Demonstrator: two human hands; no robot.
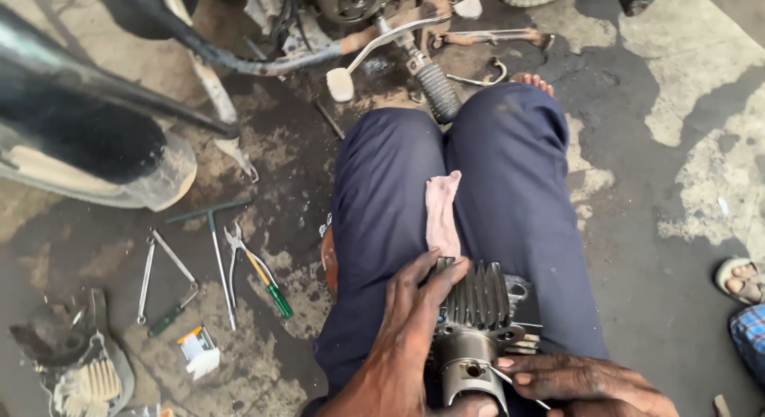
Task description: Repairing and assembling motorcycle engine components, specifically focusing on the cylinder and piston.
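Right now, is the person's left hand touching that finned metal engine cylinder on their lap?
Touching. The head view shows the left hand laid flat on the finned engine cylinder, its fingers draped over the fins with no gap.

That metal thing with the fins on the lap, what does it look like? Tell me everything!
The finned metal cylinder is a grey engine part with a row of thin dark fins on top and a smooth round sleeve below, with a small hole in it. It looks greasy. It rests on the person's lap. The left hand lies over its fins, and the right hand touches its lower end.
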